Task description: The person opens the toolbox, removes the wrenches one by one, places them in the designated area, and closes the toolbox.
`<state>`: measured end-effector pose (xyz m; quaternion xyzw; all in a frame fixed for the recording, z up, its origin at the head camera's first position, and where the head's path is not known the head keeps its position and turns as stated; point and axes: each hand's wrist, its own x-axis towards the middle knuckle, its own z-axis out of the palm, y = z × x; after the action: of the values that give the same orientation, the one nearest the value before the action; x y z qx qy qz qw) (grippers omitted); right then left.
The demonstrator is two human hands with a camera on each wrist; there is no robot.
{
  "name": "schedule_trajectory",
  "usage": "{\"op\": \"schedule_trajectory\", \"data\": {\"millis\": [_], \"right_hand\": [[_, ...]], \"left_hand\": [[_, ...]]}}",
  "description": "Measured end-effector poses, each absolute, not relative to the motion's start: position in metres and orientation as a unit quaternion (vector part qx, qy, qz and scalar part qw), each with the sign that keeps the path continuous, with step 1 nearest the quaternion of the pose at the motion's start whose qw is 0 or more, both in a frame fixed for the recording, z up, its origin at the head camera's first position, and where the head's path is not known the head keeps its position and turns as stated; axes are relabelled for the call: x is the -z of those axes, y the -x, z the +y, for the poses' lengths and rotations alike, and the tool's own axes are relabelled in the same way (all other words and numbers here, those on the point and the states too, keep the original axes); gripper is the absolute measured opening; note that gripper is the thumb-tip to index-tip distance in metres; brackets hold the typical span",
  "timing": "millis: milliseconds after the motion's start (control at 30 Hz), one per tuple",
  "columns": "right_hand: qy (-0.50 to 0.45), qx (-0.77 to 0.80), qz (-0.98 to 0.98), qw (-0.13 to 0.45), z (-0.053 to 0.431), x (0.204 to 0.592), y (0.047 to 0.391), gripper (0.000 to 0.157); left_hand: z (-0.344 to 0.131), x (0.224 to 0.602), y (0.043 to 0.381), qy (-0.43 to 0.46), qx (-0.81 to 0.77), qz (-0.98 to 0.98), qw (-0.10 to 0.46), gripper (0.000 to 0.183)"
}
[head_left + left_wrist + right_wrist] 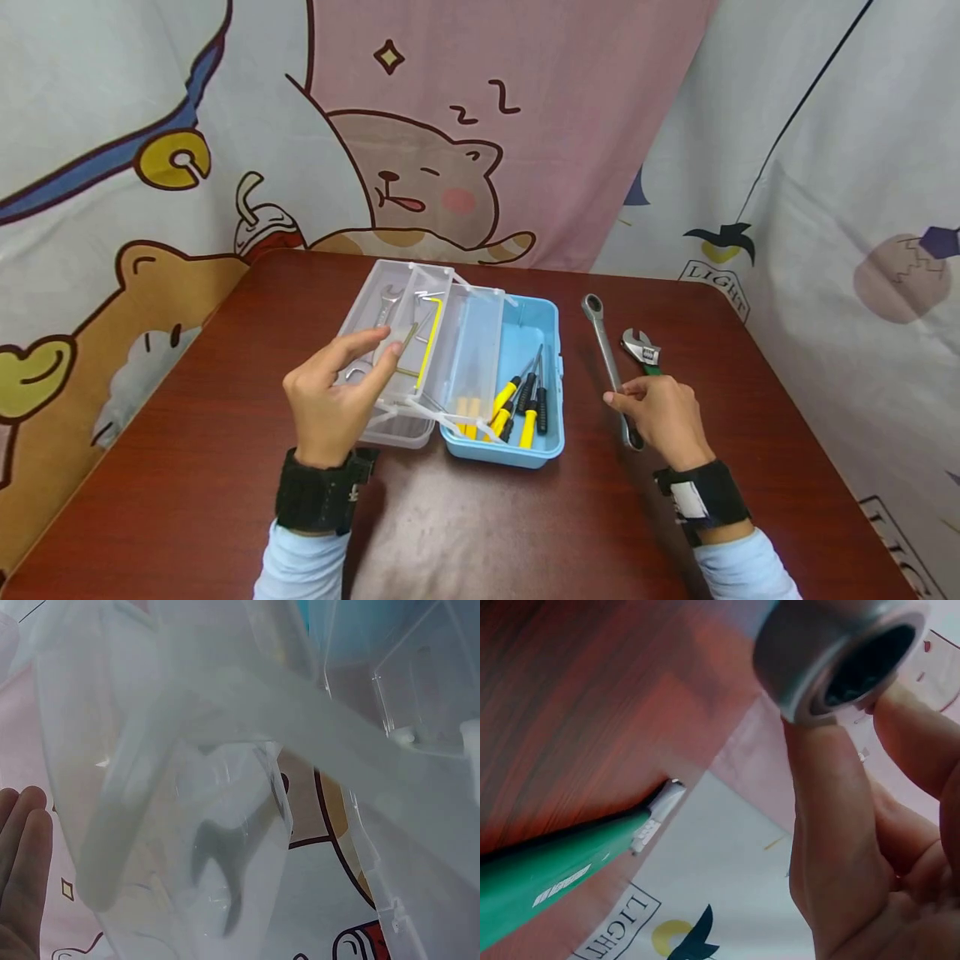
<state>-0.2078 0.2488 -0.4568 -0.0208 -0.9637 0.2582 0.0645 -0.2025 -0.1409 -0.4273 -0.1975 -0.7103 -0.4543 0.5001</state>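
My right hand pinches a steel ratchet wrench between thumb and fingers. In the right wrist view, one ring end of the wrench shows close at the fingertips. An adjustable wrench with a green handle lies just beyond this hand, partly hidden by it. My left hand is at the clear tray of a toolbox, thumb and index finger spread apart. Inside the tray are an open-ended wrench and several hex keys, including a yellow one. In the left wrist view, the left fingers look straight.
The toolbox's light blue base stands right of the trays, holding several yellow and black screwdrivers. A second clear tray hangs over its left part. Everything stands on a dark red-brown table, with printed cloth behind it.
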Motion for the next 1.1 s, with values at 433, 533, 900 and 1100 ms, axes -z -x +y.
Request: {"op": "schedule_trajectory", "data": {"millis": [433, 533, 900, 1100], "right_hand": [[0.055, -0.230, -0.972, -0.002, 0.261, 0.470, 0.215, 0.026], [0.056, -0.228, -0.972, -0.009, 0.263, 0.471, 0.215, 0.026], [0.057, -0.213, -0.975, -0.023, 0.268, 0.475, 0.217, 0.027], [0.050, -0.203, -0.978, -0.023, 0.271, 0.478, 0.217, 0.033]], "left_hand": [[-0.140, 0.430, 0.205, 0.196, 0.461, -0.715, 0.488, 0.019], [-0.140, 0.431, 0.205, 0.194, 0.462, -0.718, 0.484, 0.019], [-0.141, 0.433, 0.208, 0.195, 0.462, -0.716, 0.486, 0.018], [-0.141, 0.433, 0.208, 0.194, 0.463, -0.717, 0.483, 0.018]]}}
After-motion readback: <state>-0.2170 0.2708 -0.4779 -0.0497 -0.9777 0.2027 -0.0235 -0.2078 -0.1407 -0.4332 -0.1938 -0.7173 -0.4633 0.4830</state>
